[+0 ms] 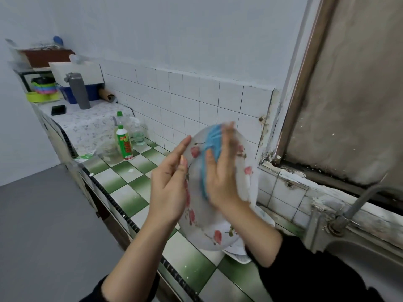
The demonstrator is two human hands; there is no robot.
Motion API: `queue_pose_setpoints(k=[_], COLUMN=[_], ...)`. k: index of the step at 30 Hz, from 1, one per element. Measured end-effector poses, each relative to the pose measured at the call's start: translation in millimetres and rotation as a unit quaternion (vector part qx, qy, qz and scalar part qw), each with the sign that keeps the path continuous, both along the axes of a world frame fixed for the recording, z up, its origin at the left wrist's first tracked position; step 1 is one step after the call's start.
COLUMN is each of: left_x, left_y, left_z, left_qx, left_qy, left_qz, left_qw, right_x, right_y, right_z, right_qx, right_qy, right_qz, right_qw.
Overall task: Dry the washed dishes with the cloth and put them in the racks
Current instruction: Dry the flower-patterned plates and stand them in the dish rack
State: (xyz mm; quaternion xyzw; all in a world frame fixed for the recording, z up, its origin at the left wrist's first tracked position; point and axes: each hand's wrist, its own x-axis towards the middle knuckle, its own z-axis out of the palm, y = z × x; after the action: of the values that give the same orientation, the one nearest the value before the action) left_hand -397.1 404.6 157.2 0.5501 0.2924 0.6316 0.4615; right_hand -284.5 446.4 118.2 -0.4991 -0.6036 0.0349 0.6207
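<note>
A white plate with red flowers (202,223) is held upright on its edge above the green-and-white tiled counter (128,182). My left hand (170,184) steadies the plate's left rim with straight fingers. My right hand (222,171) lies flat on the plate's face and presses a blue cloth (212,138) against it; this hand is motion-blurred. Another white dish (239,251) lies on the counter just below the plate.
Bottles of dish soap (123,142) and clear bottles stand at the counter's back left. Farther left are a grey flask (79,90), a blue box and stacked coloured bowls (44,88). A steel sink (368,264) with a tap (357,201) is at the right under a window.
</note>
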Motion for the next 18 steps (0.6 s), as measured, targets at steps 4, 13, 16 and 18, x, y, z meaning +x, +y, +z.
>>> queue_pose_setpoints(k=[4, 13, 16, 18], left_x=[-15.3, -11.2, -12.4, -23.2], left_y=[1.4, -11.1, -5.1, 2.9], left_z=[-1.4, -9.1, -6.8, -4.8], left_qx=[0.008, 0.05, 0.04, 0.032], left_qy=[-0.027, 0.013, -0.02, -0.052], left_qz=[0.027, 0.02, 0.029, 0.044], left_qw=[0.999, 0.998, 0.999, 0.997], right_x=[-12.9, 1.9, -23.4, -13.7], right_y=[-34.9, 11.5, -11.6, -22.0], right_z=[-54.3, -4.8, -12.4, -39.4], right_qx=[0.038, 0.028, 0.07, 0.085], right_qy=[-0.234, 0.071, -0.088, -0.223], right_qz=[0.132, -0.024, 0.083, 0.125], right_qw=[0.962, 0.997, 0.99, 0.963])
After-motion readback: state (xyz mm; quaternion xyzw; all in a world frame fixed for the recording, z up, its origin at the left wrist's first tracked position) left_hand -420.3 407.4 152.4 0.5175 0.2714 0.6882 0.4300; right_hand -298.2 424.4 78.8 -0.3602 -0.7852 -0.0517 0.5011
